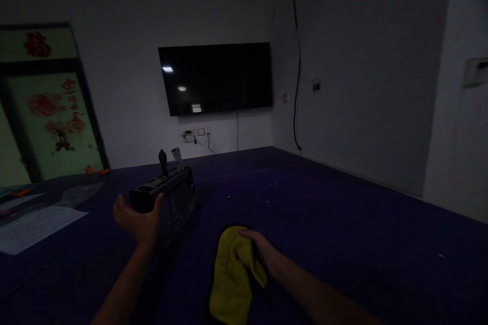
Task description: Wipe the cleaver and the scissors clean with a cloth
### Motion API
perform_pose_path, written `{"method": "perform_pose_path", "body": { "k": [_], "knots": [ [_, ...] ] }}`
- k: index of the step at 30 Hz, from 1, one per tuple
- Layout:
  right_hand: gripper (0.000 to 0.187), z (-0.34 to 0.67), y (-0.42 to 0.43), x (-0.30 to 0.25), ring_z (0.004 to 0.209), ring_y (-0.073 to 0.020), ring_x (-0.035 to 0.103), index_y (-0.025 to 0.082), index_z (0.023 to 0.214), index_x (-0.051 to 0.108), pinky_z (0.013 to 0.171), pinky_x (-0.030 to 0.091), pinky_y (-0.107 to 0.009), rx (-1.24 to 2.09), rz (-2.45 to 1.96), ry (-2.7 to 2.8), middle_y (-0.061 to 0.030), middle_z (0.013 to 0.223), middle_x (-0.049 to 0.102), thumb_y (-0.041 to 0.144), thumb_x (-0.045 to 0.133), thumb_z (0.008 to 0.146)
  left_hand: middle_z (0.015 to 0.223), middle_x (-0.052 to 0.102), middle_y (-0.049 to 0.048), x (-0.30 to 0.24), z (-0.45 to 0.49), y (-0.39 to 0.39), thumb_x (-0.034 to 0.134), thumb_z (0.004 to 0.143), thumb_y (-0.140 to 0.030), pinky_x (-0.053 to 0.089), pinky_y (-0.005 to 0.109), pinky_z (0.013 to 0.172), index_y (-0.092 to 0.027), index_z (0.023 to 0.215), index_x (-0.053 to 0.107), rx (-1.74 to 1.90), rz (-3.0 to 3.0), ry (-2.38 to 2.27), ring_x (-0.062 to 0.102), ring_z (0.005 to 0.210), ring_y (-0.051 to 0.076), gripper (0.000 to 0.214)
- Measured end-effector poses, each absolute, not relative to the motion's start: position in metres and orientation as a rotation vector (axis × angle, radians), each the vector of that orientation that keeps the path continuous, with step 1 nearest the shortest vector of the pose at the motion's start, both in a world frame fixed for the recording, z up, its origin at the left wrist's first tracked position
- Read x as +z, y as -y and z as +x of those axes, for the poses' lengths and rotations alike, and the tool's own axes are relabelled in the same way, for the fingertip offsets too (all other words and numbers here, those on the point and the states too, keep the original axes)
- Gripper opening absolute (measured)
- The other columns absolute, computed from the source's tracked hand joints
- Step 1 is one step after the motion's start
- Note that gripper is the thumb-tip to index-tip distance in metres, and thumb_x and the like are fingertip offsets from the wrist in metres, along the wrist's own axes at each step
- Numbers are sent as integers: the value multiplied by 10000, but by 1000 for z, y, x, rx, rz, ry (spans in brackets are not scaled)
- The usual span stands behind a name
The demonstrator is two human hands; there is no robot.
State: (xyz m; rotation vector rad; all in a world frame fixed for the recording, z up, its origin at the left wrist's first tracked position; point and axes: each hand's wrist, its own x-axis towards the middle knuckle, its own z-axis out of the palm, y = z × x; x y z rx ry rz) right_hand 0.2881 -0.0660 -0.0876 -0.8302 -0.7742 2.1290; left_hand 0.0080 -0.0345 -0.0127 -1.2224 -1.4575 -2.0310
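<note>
My left hand is at the near end of a dark, narrow box, thumb on one side and fingers around the other. The box stands upright on the dark blue surface, and its side looks see-through. From its top rise a black handle-like piece and a pale, patterned one; the dim light hides what they belong to. A yellow cloth hangs folded from my right hand, pinched between thumb and fingers. It is to the right of the box, apart from it.
White sheets of paper and a clear plastic bag lie at the left. Small orange items sit at the far left edge. Pale specks dot the blue surface. A television hangs on the wall.
</note>
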Motion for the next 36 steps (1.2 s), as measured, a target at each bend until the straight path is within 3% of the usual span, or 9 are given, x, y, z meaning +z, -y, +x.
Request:
{"method": "perform_pose_path", "body": {
  "k": [2, 5, 8, 16, 26, 36],
  "knots": [
    [319, 287, 65, -88, 701, -192, 664, 93, 855, 647, 783, 485, -301, 2138, -847, 772, -79, 718, 698, 359, 498, 758, 1320, 338, 203, 1, 17, 40, 678, 596, -482, 143, 492, 1060, -50, 1270, 320, -1828, -1171, 1374, 240, 1263, 346, 877],
    [308, 285, 64, -90, 701, -194, 663, 108, 824, 645, 777, 486, -305, 2161, -841, 760, -71, 706, 697, 366, 488, 764, 1051, 578, 121, 25, 36, 33, 552, 736, -422, 378, 422, 928, -108, 1070, 539, -1771, -1468, 1432, 525, 1022, 265, 458],
    [298, 285, 64, -90, 704, -193, 662, 115, 820, 641, 775, 483, -303, 2181, -837, 747, -65, 704, 698, 370, 495, 764, 963, 627, 110, 48, 52, 10, 509, 772, -365, 483, 328, 728, -114, 1056, 538, -1747, -1677, 1879, 617, 795, 209, 380],
    [305, 285, 63, -91, 679, -179, 657, 104, 816, 641, 751, 487, -282, 2204, -828, 743, -63, 675, 692, 375, 507, 768, 816, 651, 168, 80, 61, -47, 519, 782, -292, 408, 235, 463, -32, 1031, 484, -1611, -1594, 2189, 620, 556, 196, 362],
    [291, 282, 61, -94, 633, -173, 649, 91, 826, 649, 688, 494, -275, 2166, -821, 763, -62, 654, 686, 348, 526, 766, 496, 574, 76, 95, 60, -66, 566, 726, -273, 344, 231, 446, -72, 702, 585, -1452, -1547, 2314, 592, 540, 219, 203],
    [296, 280, 57, -99, 626, -173, 643, 95, 784, 644, 669, 487, -269, 2141, -803, 781, -65, 651, 674, 373, 550, 743, 492, 526, 36, 122, 61, -68, 490, 791, -283, 339, 243, 487, -52, 751, 563, -1371, -1607, 2141, 580, 592, 208, 245]
  ]
}}
